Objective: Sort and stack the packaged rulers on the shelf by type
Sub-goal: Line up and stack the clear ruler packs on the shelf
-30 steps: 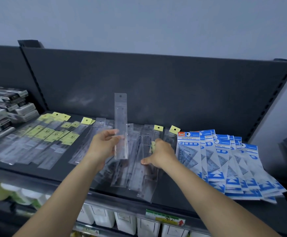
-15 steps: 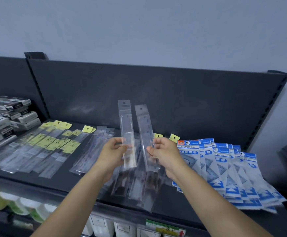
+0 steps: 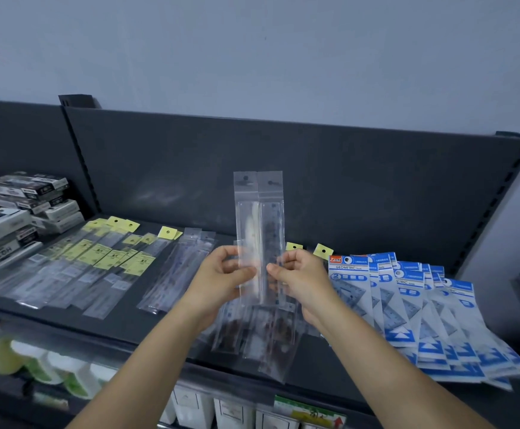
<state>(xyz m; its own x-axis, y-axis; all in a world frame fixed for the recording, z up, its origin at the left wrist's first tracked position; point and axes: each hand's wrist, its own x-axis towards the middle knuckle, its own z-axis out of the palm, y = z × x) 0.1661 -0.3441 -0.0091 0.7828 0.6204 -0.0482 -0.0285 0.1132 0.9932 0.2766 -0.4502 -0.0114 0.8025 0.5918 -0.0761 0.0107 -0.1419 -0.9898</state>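
Two clear-packaged rulers stand upright side by side above the shelf. My left hand pinches the lower part of the left clear ruler pack. My right hand pinches the right clear ruler pack; their edges touch. Below my hands a loose pile of clear ruler packs lies on the dark shelf. To the left lies a small stack of clear packs, and further left a spread of yellow-labelled ruler packs.
Blue-and-white geometric set packs fan out at the right. Boxed goods are stacked at the far left. The shelf's dark back panel rises behind. Lower shelves hold bottles and white boxes.
My right hand picked a clear ruler pack off the pile, raised it and brought it upright against the pack in my left hand. Both packs rose higher.
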